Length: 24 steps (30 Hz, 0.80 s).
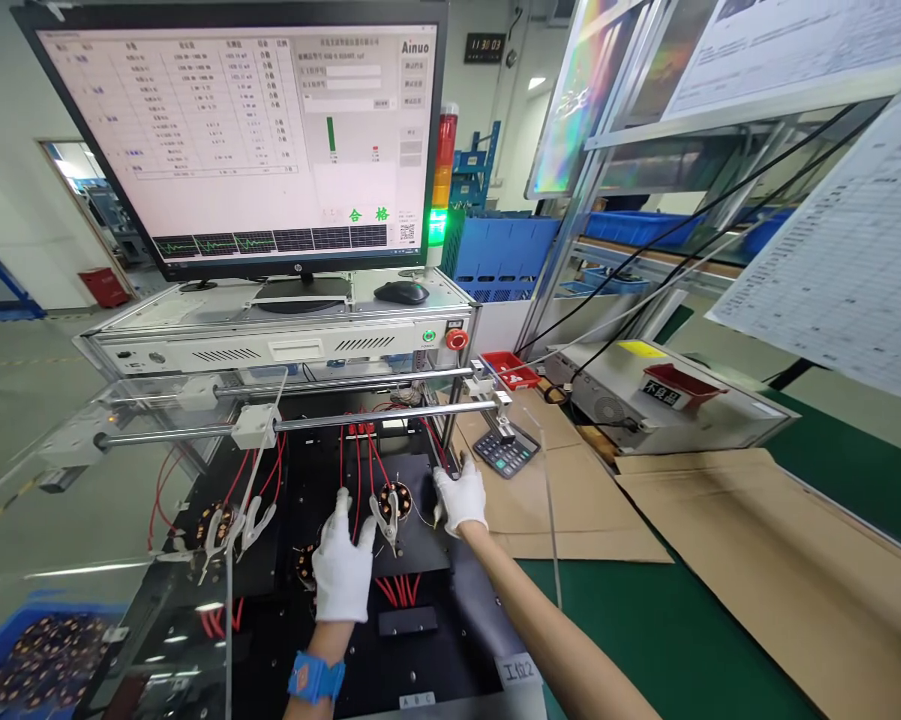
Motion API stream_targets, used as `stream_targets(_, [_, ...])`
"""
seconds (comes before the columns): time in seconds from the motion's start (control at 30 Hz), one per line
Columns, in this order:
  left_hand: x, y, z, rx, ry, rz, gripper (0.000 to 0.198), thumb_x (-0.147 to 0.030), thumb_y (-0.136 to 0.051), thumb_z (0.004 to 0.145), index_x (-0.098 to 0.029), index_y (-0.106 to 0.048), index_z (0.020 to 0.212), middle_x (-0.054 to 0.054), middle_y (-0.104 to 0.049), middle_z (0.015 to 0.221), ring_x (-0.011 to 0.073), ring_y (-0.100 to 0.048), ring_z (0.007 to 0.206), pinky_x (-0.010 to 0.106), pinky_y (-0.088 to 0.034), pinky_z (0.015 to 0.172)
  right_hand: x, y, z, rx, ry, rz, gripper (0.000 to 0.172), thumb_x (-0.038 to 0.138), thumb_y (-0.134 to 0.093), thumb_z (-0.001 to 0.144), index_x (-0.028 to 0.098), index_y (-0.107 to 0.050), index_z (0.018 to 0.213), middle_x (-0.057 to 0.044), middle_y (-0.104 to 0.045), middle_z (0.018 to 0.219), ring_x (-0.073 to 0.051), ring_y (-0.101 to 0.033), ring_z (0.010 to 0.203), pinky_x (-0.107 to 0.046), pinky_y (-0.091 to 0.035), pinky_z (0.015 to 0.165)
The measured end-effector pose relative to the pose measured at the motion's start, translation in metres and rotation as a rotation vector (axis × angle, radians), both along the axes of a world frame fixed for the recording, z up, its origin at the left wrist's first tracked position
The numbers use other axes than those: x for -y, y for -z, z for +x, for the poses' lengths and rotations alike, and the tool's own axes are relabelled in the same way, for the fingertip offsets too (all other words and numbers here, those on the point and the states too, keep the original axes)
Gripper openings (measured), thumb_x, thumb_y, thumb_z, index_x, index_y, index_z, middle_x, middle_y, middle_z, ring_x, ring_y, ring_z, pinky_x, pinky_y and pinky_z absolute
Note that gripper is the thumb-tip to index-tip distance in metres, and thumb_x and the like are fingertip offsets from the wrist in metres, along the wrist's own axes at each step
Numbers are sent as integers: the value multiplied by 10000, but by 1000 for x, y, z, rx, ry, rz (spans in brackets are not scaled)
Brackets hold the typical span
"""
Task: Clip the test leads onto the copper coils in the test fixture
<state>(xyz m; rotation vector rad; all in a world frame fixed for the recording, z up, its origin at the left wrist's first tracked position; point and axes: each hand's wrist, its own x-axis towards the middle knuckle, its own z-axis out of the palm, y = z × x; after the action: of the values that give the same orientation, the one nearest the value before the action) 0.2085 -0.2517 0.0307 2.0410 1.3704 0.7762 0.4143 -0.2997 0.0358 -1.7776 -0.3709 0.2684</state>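
Observation:
My left hand (343,558), in a white glove, hangs over the black test fixture (412,535) with its fingers apart, close to a steel alligator clip (385,522) on a red wire. A round copper-wound coil (395,499) sits just beyond that clip. My right hand (461,495), also gloved, rests to the right of the coil, its fingertips by a thin lead; whether they pinch it is hard to see. Further left, more clips (249,525) lie beside another coil (215,523). A blue strap circles my left wrist.
A transparent acrylic guard (157,430) on steel rods surrounds the fixture. Behind stand a monitor (232,150) showing green characters and a test unit with a red stop button (457,339). A calculator (505,451) lies on cardboard to the right. A blue bin (45,650) holds several coils.

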Motion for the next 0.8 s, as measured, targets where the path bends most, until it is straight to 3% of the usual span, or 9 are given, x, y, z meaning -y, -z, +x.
stream_targets(0.1, [-17, -11, 19, 0, 96, -202, 606, -402, -477, 867, -279, -289, 1430, 43, -624, 1231, 284, -586, 1108, 464, -454, 935, 6, -23, -25, 352, -228, -97, 495, 361, -481, 836, 219, -467, 1310, -101, -572, 1221, -227, -552, 1098, -348, -418, 978])
stream_targets(0.17, [-24, -16, 29, 79, 115, -246, 580, -337, -501, 849, -288, -343, 1405, 23, -661, 1165, 247, -608, 1073, 419, -464, 932, 6, -41, -42, 411, -456, -205, 448, 406, -441, 864, 238, -523, 1271, -89, -613, 1181, -236, -569, 1087, -370, -409, 980])
stream_targets(0.23, [-26, -21, 36, 212, 128, -234, 561, -258, -494, 837, -277, -381, 1386, 24, -674, 1137, 201, -608, 1075, 366, -459, 960, 2, -58, -52, 410, -587, -420, 600, 535, -476, 832, 207, -476, 1335, -143, -630, 1141, -311, -566, 1093, -480, -364, 998])
stream_targets(0.3, [-24, -30, 38, 324, 192, -217, 566, -219, -467, 840, -258, -370, 1397, 40, -663, 1163, 178, -587, 1119, 335, -439, 999, -4, -72, -55, 355, -650, -535, 817, 647, -507, 775, 177, -347, 1424, -182, -635, 1104, -362, -560, 1089, -543, -350, 972])
stream_targets(0.4, [-17, -50, 38, 367, 359, -200, 602, -276, -420, 875, -225, -252, 1451, 89, -601, 1262, 196, -548, 1185, 323, -441, 995, -12, -86, -47, 247, -689, -437, 890, 626, -581, 733, 170, -295, 1442, -154, -643, 1061, -309, -603, 992, -433, -441, 867])
stream_targets(0.53, [-9, -68, 36, 25, 427, -82, 785, -207, -481, 789, -167, -111, 1480, 147, -638, 1184, 260, -619, 1068, 343, -489, 901, -15, -94, -32, 52, -757, -290, 1050, 471, -736, 635, 152, -183, 1469, -96, -652, 985, -203, -617, 826, -302, -481, 726])
stream_targets(0.6, [-5, -66, 35, -149, 433, 30, 861, -153, -499, 720, -157, -95, 1481, 152, -667, 1118, 288, -642, 1009, 381, -493, 891, -13, -95, -28, 4, -797, -286, 1166, 359, -793, 561, 138, -110, 1480, -74, -656, 935, -187, -610, 815, -280, -483, 709])
stream_targets(0.7, [2, -51, 33, -175, 455, 124, 886, -107, -479, 673, -158, -115, 1479, 144, -662, 1129, 286, -626, 1046, 403, -483, 932, -11, -88, -26, 70, -861, -362, 1199, 275, -783, 537, 157, -59, 1485, -45, -656, 846, -190, -611, 788, -294, -484, 708])
stream_targets(0.8, [5, -36, 27, -37, 479, 54, 915, -58, -446, 654, -221, -92, 1482, 75, -600, 1263, 224, -581, 1137, 365, -466, 993, -11, -71, -24, 300, -854, -483, 1188, 245, -781, 504, 222, -108, 1484, -143, -600, 1100, -254, -613, 913, -349, -474, 780])
